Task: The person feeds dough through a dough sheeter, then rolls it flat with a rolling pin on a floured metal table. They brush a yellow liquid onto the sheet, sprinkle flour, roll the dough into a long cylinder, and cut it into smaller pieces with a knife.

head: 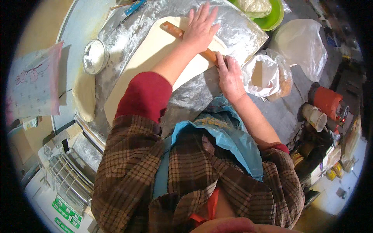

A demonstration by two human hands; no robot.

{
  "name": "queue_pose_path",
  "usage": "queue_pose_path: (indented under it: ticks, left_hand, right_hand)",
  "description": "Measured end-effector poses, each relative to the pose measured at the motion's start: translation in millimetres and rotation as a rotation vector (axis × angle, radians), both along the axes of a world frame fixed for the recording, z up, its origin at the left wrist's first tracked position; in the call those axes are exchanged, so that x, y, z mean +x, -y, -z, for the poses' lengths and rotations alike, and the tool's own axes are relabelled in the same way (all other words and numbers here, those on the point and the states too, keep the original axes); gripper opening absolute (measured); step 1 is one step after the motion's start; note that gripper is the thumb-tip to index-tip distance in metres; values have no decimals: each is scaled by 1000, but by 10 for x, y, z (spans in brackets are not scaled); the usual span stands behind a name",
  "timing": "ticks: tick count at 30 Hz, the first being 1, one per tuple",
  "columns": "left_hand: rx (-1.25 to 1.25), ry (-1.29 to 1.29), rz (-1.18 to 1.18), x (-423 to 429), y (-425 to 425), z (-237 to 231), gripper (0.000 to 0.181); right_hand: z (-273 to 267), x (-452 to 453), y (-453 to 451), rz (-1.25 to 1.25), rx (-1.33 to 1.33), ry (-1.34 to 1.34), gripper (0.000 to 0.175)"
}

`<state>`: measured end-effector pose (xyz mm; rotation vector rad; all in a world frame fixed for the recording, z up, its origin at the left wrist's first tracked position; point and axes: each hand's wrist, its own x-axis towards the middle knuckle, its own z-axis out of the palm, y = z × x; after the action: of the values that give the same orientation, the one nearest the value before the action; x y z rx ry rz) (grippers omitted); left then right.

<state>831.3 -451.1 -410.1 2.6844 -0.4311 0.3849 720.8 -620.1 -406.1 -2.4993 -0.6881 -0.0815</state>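
A wide sheet of rolled-out dough [151, 55] lies on the floured metal worktop [189, 93]. Across its far part runs a wooden rolling pin [172, 30], slanting down to the right. My left hand [201, 29] rests flat over the pin, fingers spread and extended past it. At the pin's near right end, my right hand [231, 77] has its fingers curled over the tip; its thumb is hidden. My left forearm and sleeve cover part of the sheet. To the left stand a bowl of white flour [94, 56] and a long lump of dough [84, 96].
Plastic bags [262, 77] stand right of my right hand, with a larger pale bag [303, 46] behind. A green basin [269, 19] sits at the far right. A machine with a wire guard and rollers [70, 171] is at lower left; a red container [327, 102] is at right.
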Motion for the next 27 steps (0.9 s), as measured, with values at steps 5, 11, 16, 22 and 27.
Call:
queue_pose_path:
  ticks: [5,11,16,22,27]
  left_hand:
    - [-13,-71,1,-239,-155,-235,53]
    - [219,-124,-36,13,-166,-29,56]
    - [86,-63,-119,691,85,93,57]
    - [210,-153,-57,-600,-252,-105,57]
    - [-13,-267,-106,-1843,-775,-367,60]
  right_hand:
    - [-55,138,84,2,75,-156,56]
    - [-69,410,196,-10,69,-43,50]
    - [-94,781,317,46,84,-84,47]
    - [-105,157,78,-51,17,-15,52]
    - [-350,-272,-270,-274,39,-285,62]
